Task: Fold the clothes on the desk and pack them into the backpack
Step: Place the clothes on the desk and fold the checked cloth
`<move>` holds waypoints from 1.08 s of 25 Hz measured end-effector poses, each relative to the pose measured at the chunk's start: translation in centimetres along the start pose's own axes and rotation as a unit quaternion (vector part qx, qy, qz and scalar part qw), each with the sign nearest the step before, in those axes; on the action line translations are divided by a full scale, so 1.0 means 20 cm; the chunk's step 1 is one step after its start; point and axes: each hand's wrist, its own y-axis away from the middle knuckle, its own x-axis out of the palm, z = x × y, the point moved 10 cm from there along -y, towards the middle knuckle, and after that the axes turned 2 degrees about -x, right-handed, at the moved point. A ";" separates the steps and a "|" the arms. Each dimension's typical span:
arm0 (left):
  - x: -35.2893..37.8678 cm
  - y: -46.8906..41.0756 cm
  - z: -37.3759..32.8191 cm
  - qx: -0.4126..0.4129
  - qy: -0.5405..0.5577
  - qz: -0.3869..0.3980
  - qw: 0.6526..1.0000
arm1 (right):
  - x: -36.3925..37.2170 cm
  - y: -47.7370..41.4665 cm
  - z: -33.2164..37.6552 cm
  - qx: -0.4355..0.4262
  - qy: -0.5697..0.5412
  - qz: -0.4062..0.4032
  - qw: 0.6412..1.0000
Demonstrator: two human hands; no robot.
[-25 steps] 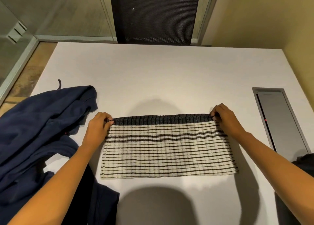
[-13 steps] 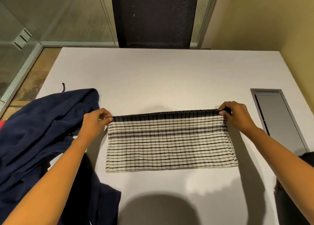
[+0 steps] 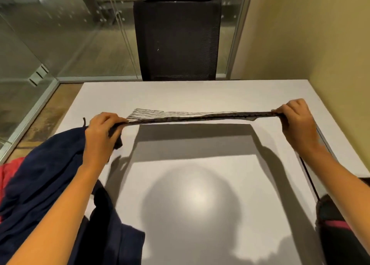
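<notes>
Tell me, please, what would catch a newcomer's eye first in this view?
The striped garment stands out first: it is held taut in the air above the middle of the white desk, with the left hand and right hand each gripping one end. Next comes the heap of navy clothing at the desk's left edge. The black mesh chair stands beyond the far side.

Chair [image 3: 177, 38] at 12 o'clock behind the desk [image 3: 200, 96]; clothes heap [image 3: 40, 174] on it at 8 o'clock; cloth [image 3: 200, 117] over its middle.
</notes>
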 end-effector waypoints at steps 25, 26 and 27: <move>0.77 0.84 -0.17 -0.164 0.026 0.220 0.961 | 0.74 0.74 0.88 0.224 -0.276 0.262 0.897; 0.85 0.82 -0.17 -0.174 0.009 0.231 0.957 | 0.82 0.67 1.01 0.166 -0.265 0.263 0.913; 0.93 0.81 -0.16 -0.174 -0.015 0.244 0.954 | 0.91 0.63 1.12 0.119 -0.242 0.274 0.923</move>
